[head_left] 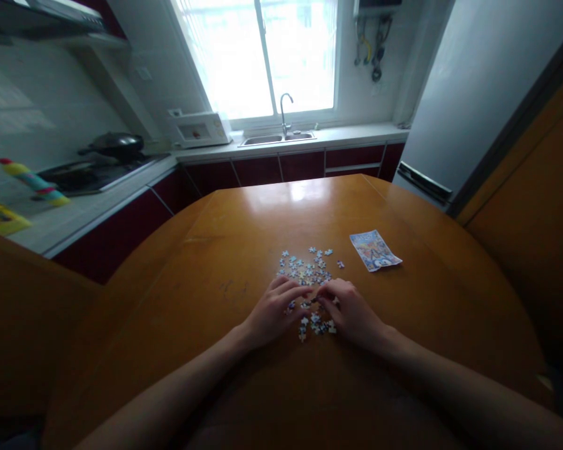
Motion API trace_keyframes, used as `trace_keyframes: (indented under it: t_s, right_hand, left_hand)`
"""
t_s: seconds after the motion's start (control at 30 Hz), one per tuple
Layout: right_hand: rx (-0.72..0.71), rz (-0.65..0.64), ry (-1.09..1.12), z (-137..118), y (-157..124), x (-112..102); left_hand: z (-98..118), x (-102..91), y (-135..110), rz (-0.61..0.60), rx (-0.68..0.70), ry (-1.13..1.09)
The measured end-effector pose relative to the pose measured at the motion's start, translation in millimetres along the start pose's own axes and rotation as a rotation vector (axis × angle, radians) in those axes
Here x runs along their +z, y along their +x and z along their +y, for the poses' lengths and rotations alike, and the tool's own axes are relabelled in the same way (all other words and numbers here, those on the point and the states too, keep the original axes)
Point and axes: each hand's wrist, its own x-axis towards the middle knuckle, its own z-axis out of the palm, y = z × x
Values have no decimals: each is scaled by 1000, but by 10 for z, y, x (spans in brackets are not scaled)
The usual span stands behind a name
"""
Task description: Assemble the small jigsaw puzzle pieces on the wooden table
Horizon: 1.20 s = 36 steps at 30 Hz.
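Loose jigsaw puzzle pieces (304, 269) lie scattered on the wooden table (206, 250), with a smaller cluster of pieces (315, 323) nearer to me. Between these groups, my left hand (274, 309) rests with its fingers stretched out and apart over some pieces, gripping none. Opposite it, my right hand (351, 309) is closed in a pinch on a small dark puzzle piece (314, 300), partly hidden by the fingertips. Beyond the right hand lies a creased, colourful picture sheet (374, 250), flat on the table.
A counter with a sink (263, 140), a tap (284, 112) and a white microwave (201, 130) runs along the window wall. To the left are a black pan (117, 145) on the stove and a bottle (32, 181). A fridge (488, 81) stands at right.
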Motion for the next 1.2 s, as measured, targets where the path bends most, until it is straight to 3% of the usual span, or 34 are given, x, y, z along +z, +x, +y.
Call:
trace_keyframes:
  t_s: [0.2, 0.37, 0.53, 0.77, 0.97, 1.2]
  right_hand:
    - [-32, -78, 145, -66, -15, 20]
    - [-15, -131, 202, -72, -17, 0]
    - [34, -173, 366, -78, -14, -3]
    - [74, -52, 354, -103, -50, 98]
    - [-71, 43, 160, -158, -137, 147]
    - [118, 66, 181, 33, -6, 65]
  left_hand:
    - [11, 23, -26, 63, -97, -101]
    - [15, 4, -14, 12, 1, -57]
    - [53, -60, -2, -32, 5, -176]
    - [92, -86, 15, 23, -89, -229]
    - [85, -66, 14, 0, -190, -295]
    - [-24, -150, -10, 40, -231, -161]
